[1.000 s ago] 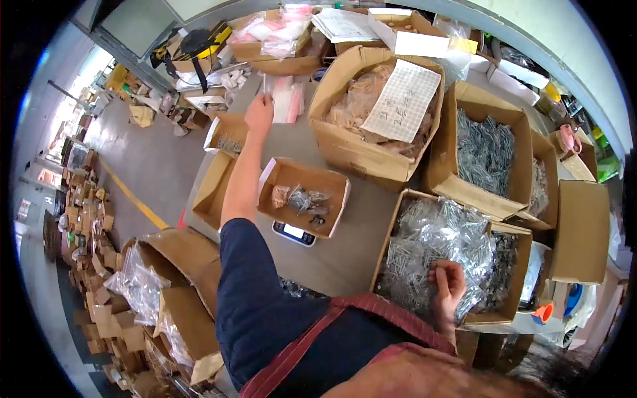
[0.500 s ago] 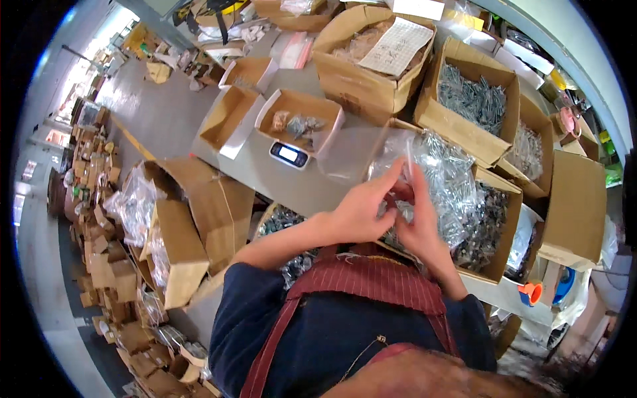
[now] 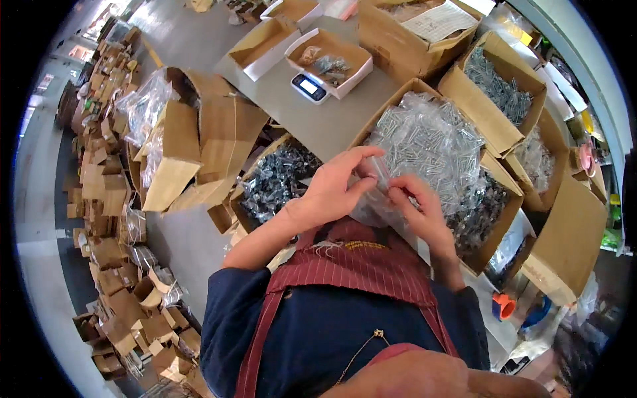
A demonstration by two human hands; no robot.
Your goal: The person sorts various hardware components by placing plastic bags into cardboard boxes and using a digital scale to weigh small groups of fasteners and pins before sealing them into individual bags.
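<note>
A clear plastic bag (image 3: 379, 170) is stretched between my two hands, its loose lower part hanging in front of the apron. My left hand (image 3: 337, 188) pinches it with thumb and forefinger. With curled fingers, my right hand (image 3: 422, 211) grips the bag's other side. Whether anything lies inside the bag I cannot make out. Just beyond the hands stands a cardboard box (image 3: 373, 123) heaped with small clear bags of metal screws (image 3: 434, 136). Left of my left hand is a box of dark, bagged small parts (image 3: 275, 182).
A digital scale (image 3: 309, 88) carries a white-sided tray (image 3: 361, 74) with a few bagged pieces. Further right stand boxes of loose long screws (image 3: 501, 89) and dark hardware (image 3: 488, 219). An open carton (image 3: 225, 142) blocks the left. An orange tape dispenser (image 3: 504, 306) sits at lower right.
My hands have come down and nearer to my body, drawing apart slightly with the bag between them. The view has shifted, so the tables and boxes appear higher or further right.
</note>
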